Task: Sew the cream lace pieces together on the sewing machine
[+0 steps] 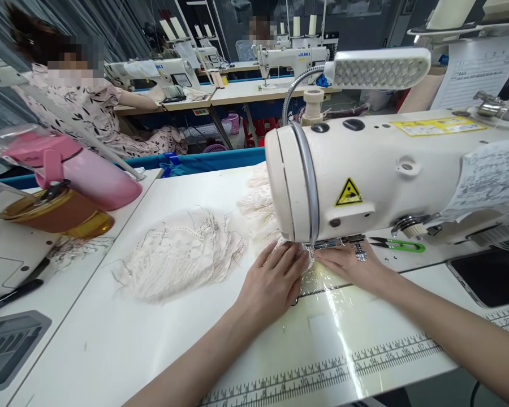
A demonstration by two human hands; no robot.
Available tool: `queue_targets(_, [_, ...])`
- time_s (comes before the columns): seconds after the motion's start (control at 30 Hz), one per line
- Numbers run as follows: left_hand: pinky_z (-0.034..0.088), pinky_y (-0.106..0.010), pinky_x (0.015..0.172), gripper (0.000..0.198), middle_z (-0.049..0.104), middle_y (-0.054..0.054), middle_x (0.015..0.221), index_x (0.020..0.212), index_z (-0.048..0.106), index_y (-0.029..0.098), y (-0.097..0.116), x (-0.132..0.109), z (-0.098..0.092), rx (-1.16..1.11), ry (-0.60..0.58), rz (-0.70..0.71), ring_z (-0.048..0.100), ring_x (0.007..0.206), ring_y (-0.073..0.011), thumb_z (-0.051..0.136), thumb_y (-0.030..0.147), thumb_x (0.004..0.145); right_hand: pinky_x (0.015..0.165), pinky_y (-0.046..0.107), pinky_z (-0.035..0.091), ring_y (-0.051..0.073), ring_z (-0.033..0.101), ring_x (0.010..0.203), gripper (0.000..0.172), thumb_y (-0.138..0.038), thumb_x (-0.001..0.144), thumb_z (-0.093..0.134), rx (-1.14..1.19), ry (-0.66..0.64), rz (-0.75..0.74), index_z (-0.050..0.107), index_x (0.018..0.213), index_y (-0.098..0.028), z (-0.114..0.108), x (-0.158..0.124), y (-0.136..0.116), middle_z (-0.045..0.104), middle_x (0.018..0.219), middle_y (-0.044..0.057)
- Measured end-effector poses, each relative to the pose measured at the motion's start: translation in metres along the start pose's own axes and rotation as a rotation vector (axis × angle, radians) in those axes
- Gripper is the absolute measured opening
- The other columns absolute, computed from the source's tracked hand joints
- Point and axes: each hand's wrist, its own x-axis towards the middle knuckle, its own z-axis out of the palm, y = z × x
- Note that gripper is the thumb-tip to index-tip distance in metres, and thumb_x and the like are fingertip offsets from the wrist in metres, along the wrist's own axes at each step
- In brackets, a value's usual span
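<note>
My left hand [275, 278] lies flat, fingers together, pressing a small piece of white lace [309, 261] onto the table just under the head of the white sewing machine [365, 175]. My right hand [351, 263] rests flat on the other side of the same lace, fingertips nearly meeting the left hand by the needle area, which the machine head hides. A heap of white lace pieces [178, 257] sits to the left of my left hand, and more lace [257, 206] is piled behind the machine head.
Green thread snips [401, 245] lie under the machine arm. A dark phone or tablet [490, 277] is at right. A pink bottle [80, 169] and amber jar [55, 212] stand at left. A ruler strip [365, 356] runs along the table front. Another person sews at back left.
</note>
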Motion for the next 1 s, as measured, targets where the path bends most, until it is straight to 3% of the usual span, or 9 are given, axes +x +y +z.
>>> queue_targets(0.3, [0.034,-0.045,0.106,0.038,0.057,-0.008,0.126,0.126,0.054,0.017,-0.001,-0.001,0.002,0.004,-0.069,-0.05,0.05,0.117,-0.0256,0.045,0.027,0.091,0.076,0.033,0.053,0.015,0.062,0.081,0.026,-0.026,0.093,0.043,0.251,-0.067,0.227,0.068,0.092,-0.029,0.006,-0.001,0.002,0.068,0.083,-0.001])
queue_targets(0.47, [0.033,-0.047,0.107,0.039,0.058,-0.008,0.125,0.128,0.053,0.016,0.0,0.001,0.002,0.03,-0.09,-0.069,0.051,0.116,-0.0259,0.044,0.029,0.092,0.078,0.037,0.054,0.018,0.063,0.083,0.024,-0.029,0.092,0.044,0.275,-0.067,0.301,0.068,0.094,-0.032,0.009,-0.002,0.001,0.069,0.085,-0.002])
queue_targets(0.63, [0.03,-0.046,0.11,0.039,0.055,-0.006,0.13,0.133,0.048,0.017,0.003,-0.001,0.003,0.064,-0.039,0.029,0.05,0.12,-0.0233,0.041,0.023,0.095,0.082,0.036,0.051,0.018,0.062,0.089,0.026,-0.023,0.091,0.044,0.149,-0.101,0.203,0.068,0.098,-0.031,0.002,0.003,-0.003,0.069,0.094,-0.002])
queue_targets(0.77, [0.031,-0.046,0.11,0.038,0.054,-0.008,0.132,0.132,0.048,0.012,0.003,-0.004,0.003,0.061,-0.017,0.1,0.05,0.121,-0.0218,0.039,0.019,0.095,0.085,0.041,0.045,0.017,0.063,0.079,0.029,-0.019,0.093,0.042,-0.044,-0.12,0.059,0.067,0.101,-0.03,-0.01,0.001,-0.009,0.067,0.108,-0.002])
queue_targets(0.87, [0.033,-0.046,0.109,0.038,0.054,-0.009,0.131,0.131,0.05,0.011,0.002,-0.004,0.002,0.051,-0.022,0.079,0.051,0.121,-0.0228,0.039,0.02,0.095,0.086,0.043,0.042,0.017,0.062,0.074,0.029,-0.024,0.096,0.039,-0.164,-0.11,-0.015,0.067,0.102,-0.03,-0.013,-0.003,-0.013,0.066,0.113,-0.003])
queue_targets(1.0, [0.035,-0.046,0.108,0.036,0.057,-0.008,0.128,0.127,0.054,0.012,0.0,-0.003,0.001,0.037,-0.001,0.074,0.054,0.118,-0.0225,0.041,0.02,0.094,0.087,0.039,0.041,0.016,0.061,0.077,0.026,-0.033,0.096,0.043,-0.189,-0.065,0.006,0.067,0.106,-0.027,-0.005,-0.005,-0.014,0.066,0.113,-0.001])
